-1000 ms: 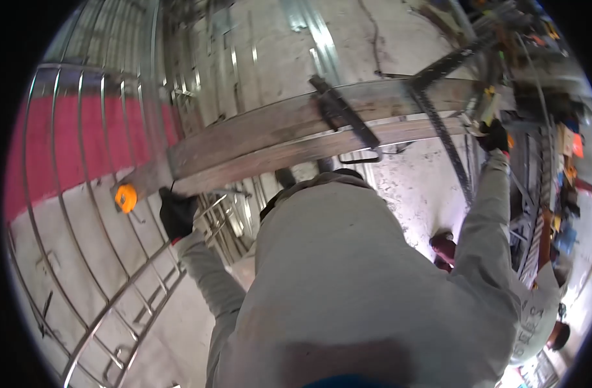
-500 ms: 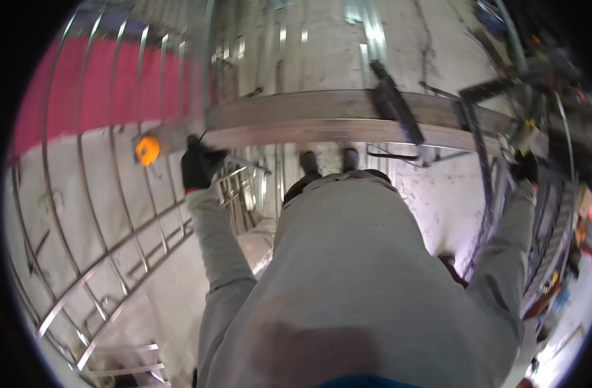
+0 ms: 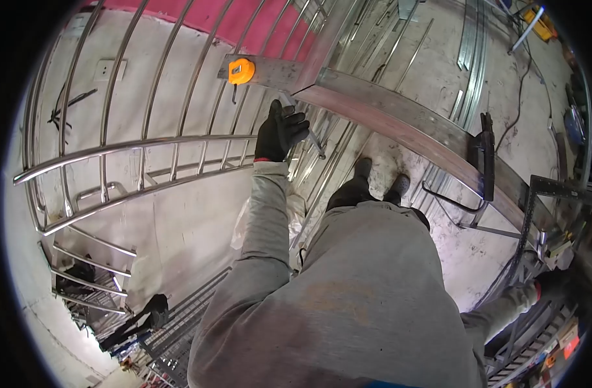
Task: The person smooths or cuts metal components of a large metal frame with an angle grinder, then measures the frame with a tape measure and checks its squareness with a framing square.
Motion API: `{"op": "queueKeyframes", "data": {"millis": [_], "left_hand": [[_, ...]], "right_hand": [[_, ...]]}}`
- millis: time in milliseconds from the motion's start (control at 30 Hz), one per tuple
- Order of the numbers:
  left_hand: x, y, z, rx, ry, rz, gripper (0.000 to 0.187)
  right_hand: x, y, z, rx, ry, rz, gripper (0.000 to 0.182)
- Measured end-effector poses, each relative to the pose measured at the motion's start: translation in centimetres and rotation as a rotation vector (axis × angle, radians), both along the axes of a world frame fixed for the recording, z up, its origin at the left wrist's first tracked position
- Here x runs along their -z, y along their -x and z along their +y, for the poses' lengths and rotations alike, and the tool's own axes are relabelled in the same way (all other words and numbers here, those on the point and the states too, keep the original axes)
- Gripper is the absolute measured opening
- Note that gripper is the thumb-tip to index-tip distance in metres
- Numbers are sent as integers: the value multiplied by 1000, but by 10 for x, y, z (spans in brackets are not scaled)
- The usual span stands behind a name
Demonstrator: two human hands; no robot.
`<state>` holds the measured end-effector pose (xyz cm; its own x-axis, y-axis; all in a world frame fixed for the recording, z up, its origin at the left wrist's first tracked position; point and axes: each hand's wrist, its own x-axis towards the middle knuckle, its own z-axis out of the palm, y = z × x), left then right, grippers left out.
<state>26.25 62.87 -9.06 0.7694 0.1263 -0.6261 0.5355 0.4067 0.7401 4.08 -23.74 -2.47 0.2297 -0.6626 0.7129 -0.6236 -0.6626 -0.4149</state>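
My left hand (image 3: 281, 131), in a black glove, is raised beside the left end of a long metal beam (image 3: 399, 119), its fingers apart and nothing held in them. Just by its fingertips is a grey metal piece (image 3: 286, 99), and a thin bar (image 3: 317, 145) slants down close by. An orange tape measure (image 3: 241, 70) rests on a flat metal plate (image 3: 276, 76) above that hand. Far to the right, my right hand (image 3: 558, 286) is dark and blurred among metal parts, so its fingers cannot be made out. A black clamp-like tool (image 3: 487, 158) sits across the beam.
A black carpenter's square (image 3: 532, 213) lies at the beam's right end. Curved shiny metal railings (image 3: 134, 145) fill the left side. Metal strips (image 3: 474, 64) lie on the floor beyond the beam. A cluttered rack (image 3: 535, 349) stands lower right.
The view has turned, so the beam now slopes down to the right. My right hand has moved away from the beam's right end, lower and further right. My left hand's fingers now show spread.
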Motion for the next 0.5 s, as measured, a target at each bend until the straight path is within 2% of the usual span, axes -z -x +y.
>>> {"op": "queueKeyframes", "data": {"millis": [33,67,133,200,233,267,300,333,400,433,467,500], "left_hand": [[1,2,5,-8,-3,2,89],[4,-1,10,78,58,-44,86],[20,-14,22,165,126,-88,83],[47,-28,36,428,321,-239,77],[39,-31,30,432,334,-237,77],[17,-36,13,273,155,-97,73],[3,-39,4,118,-23,45,69],[2,-43,7,124,-3,50,69],[3,-54,24,224,-66,114,60],[-5,-56,28,252,-263,-6,44],[-4,-58,38,373,-552,-272,35],[-11,-62,44,327,-478,-227,31]], "right_hand": [[-17,-22,48,-97,26,-69,36],[-33,-46,104,-236,22,-109,36],[-55,-94,221,-591,-85,-92,38],[-59,-139,341,-1004,-236,67,39],[-69,-152,395,-1041,-268,244,47],[-46,-166,430,-1304,-599,132,59],[-65,-181,458,-1334,-109,454,67],[-40,-194,477,-1449,-222,490,71],[-16,-207,516,-1444,-22,602,74],[-9,-213,531,-1425,7,637,71],[-2,-219,541,-1404,33,672,69],[4,-223,546,-1393,33,696,69]]}}
